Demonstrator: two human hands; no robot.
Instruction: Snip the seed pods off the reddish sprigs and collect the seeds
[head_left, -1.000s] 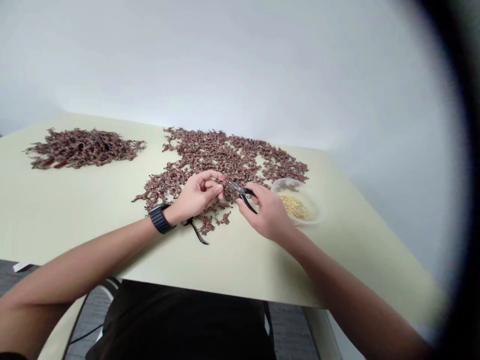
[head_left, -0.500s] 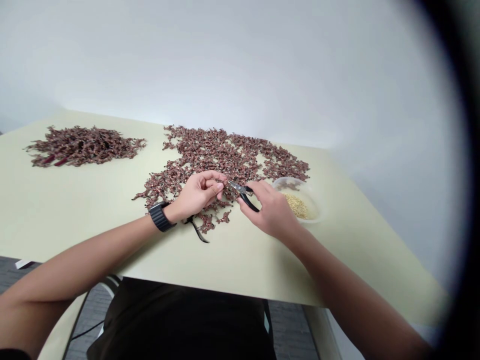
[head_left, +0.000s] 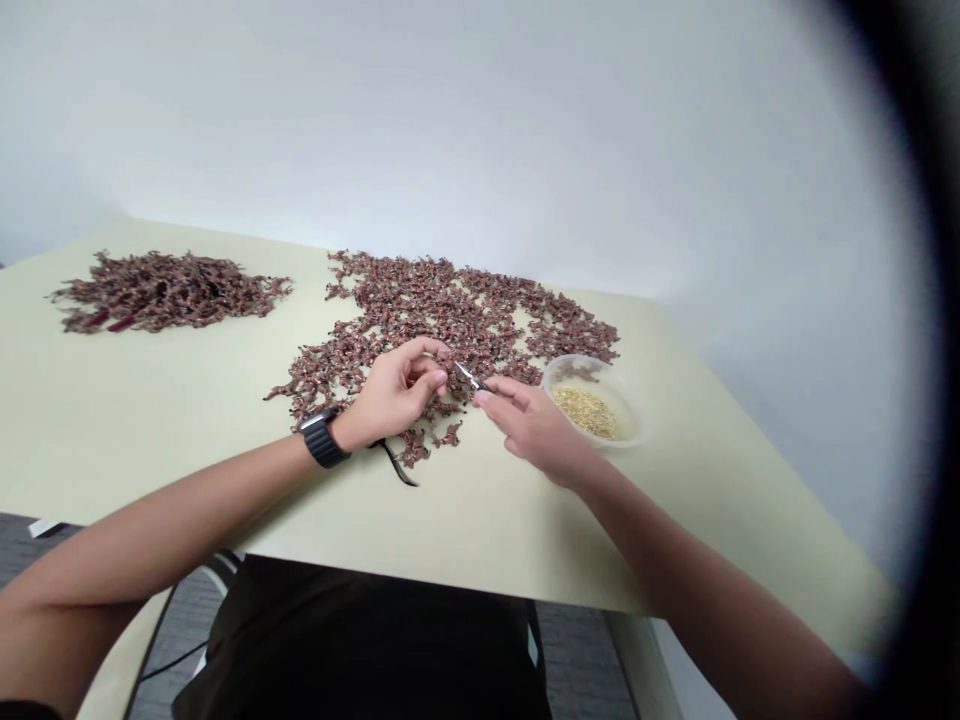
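Centre: left hand [head_left: 397,392] pinches one brown piece [head_left: 450,361], right hand [head_left: 541,432] has fingers gripping pliers [head_left: 468,375], loose spread [head_left: 420,300] beyond; upper left: heap [head_left: 169,290]; right of centre: bowl [head_left: 639,438], gold bits [head_left: 586,411]; finished share: cannot be told.

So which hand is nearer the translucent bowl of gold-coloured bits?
Right. The right hand, holding the pliers, is just left of the translucent bowl, by its near-left rim. The left hand is farther left, beyond the pliers' tips.
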